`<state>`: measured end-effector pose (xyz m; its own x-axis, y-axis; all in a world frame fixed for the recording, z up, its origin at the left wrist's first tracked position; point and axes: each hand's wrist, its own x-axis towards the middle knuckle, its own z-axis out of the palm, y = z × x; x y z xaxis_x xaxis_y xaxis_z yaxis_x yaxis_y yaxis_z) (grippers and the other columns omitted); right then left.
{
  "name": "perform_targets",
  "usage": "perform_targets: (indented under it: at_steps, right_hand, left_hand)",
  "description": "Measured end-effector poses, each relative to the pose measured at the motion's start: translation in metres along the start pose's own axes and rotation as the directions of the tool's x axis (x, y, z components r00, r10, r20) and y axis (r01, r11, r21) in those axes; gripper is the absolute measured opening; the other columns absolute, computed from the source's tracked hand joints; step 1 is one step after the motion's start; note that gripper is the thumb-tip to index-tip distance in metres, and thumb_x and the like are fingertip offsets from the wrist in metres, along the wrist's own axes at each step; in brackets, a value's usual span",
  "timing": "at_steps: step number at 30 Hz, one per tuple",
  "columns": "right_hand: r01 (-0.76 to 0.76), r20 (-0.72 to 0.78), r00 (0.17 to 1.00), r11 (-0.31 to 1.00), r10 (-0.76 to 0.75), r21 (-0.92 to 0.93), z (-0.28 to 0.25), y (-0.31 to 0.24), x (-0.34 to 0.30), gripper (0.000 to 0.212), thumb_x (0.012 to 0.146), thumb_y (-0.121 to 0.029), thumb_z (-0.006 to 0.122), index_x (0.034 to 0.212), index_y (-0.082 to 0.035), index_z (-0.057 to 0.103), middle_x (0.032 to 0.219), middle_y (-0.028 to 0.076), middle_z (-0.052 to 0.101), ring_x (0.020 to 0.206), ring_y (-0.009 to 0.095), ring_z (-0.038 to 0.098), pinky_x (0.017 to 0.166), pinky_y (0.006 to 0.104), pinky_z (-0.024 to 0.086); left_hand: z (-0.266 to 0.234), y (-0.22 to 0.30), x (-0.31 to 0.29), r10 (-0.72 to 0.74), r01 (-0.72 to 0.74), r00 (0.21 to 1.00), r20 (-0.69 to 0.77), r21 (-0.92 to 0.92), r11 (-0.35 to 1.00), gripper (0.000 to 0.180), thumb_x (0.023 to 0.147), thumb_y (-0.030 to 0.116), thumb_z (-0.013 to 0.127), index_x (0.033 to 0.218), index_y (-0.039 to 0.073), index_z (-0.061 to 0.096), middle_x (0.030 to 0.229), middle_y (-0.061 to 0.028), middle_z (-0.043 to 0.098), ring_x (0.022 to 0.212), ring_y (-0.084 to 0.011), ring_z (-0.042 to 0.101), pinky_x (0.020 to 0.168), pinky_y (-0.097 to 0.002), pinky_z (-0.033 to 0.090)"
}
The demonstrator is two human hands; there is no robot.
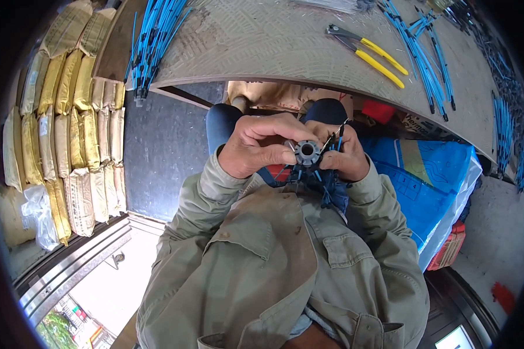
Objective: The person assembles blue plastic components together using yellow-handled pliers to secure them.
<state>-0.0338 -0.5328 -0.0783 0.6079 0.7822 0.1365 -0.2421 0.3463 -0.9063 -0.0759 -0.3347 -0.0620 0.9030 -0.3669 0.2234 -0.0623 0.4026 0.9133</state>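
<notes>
In front of my lap, my left hand (262,144) pinches a round grey slotted hub (307,160) between thumb and fingers. The hub has a dark hole in its middle, which faces up. On its other side, my right hand (344,156) is closed near the rim, with thin dark rods and a fine wire sticking up by its fingers. Several dark and blue rods (327,189) hang below the hub toward my jacket. Where exactly they join the hub is hidden.
On the worktable (244,46) lie yellow-handled cutting pliers (380,68). Blue rods (154,43) in a bundle overhang its left edge; more blue rods (419,52) lie at right. Stacked yellow packages (67,87) stand at left. A blue sheet (425,180) covers something at my right.
</notes>
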Motion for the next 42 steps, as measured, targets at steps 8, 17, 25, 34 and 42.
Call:
perform_targets:
  at_steps: [8, 17, 25, 34, 42]
  right_hand:
    - [-0.101, 0.203, 0.975, 0.995, 0.094, 0.022, -0.006, -0.022, -0.003, 0.026, 0.067, -0.011, 0.075, 0.083, 0.002, 0.059, 0.09, 0.006, 0.06, 0.082, 0.013, 0.054, 0.073, 0.0256, 0.041]
    - [0.248, -0.33, 0.742, 0.697, -0.584, -0.673, 0.017, -0.014, -0.007, 0.03, 0.068, -0.009, 0.075, 0.073, -0.001, 0.047, 0.1, 0.017, 0.057, 0.088, 0.021, 0.056, 0.075, 0.0315, 0.044]
    - [0.235, -0.306, 0.717, 0.631, -0.626, -0.739, 0.017, 0.006, 0.002, 0.028, 0.069, -0.008, 0.074, 0.079, -0.002, 0.049, 0.104, 0.019, 0.055, 0.09, 0.025, 0.056, 0.078, 0.0327, 0.044]
    - [0.075, -0.296, 0.662, 0.454, -0.688, -0.888, 0.011, 0.028, -0.008, 0.064, 0.063, -0.016, 0.08, 0.114, 0.001, 0.045, 0.112, 0.019, 0.051, 0.098, 0.03, 0.053, 0.085, 0.0347, 0.042]
    - [-0.25, -0.316, 0.73, 0.194, -0.606, -0.949, 0.003, 0.023, -0.04, 0.093, 0.061, -0.016, 0.081, 0.131, 0.007, 0.023, 0.119, 0.02, 0.047, 0.107, 0.031, 0.049, 0.096, 0.0342, 0.035]
  left_hand:
    - [0.004, 0.02, 0.03, 0.128, -0.165, 0.934, 0.334, 0.087, 0.982, 0.035, 0.074, 0.015, 0.07, 0.104, -0.001, 0.063, 0.098, -0.0112, 0.062, 0.093, -0.0196, 0.056, 0.083, -0.0303, 0.043]
    - [0.048, 0.014, 0.022, 0.044, 0.047, 0.963, -0.264, 0.331, 0.942, 0.045, 0.076, 0.008, 0.068, 0.118, -0.001, 0.054, 0.113, -0.0119, 0.058, 0.109, -0.0215, 0.052, 0.091, -0.0297, 0.04]
    - [0.028, -0.001, 0.02, 0.17, -0.02, 0.942, -0.289, 0.459, 0.888, 0.037, 0.074, 0.007, 0.069, 0.109, -0.002, 0.06, 0.105, -0.0102, 0.062, 0.105, -0.0164, 0.052, 0.101, -0.0368, 0.029]
    - [0.027, -0.016, 0.032, 0.258, 0.019, 0.811, -0.525, 0.463, 0.886, 0.03, 0.073, 0.007, 0.072, 0.101, -0.001, 0.064, 0.081, -0.0045, 0.066, 0.08, -0.0092, 0.056, 0.106, -0.0409, 0.022]
    - [0.023, -0.012, 0.056, 0.352, 0.002, 0.786, -0.508, 0.571, 0.821, 0.024, 0.072, 0.01, 0.074, 0.09, -0.002, 0.065, 0.073, -0.0031, 0.066, 0.068, -0.0054, 0.055, 0.105, -0.0421, 0.024]
